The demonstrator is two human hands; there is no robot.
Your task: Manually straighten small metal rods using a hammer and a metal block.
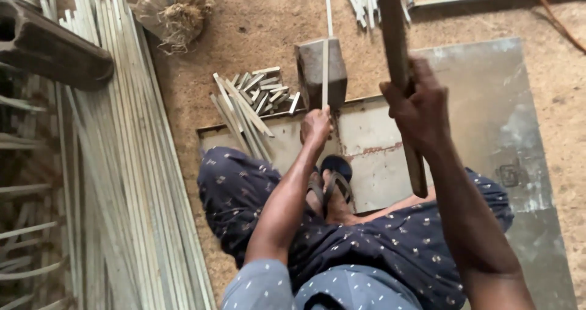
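the left hand [316, 125] pinches a thin bamboo strip [325, 53], fingers closed on it, holding it upright across a wooden block [320, 69] on the sandy floor. the right hand [416, 105] is raised, fingers wrapped tight around a long chopping blade [400, 72]. short cut pieces [262, 93] lie just left of the block.
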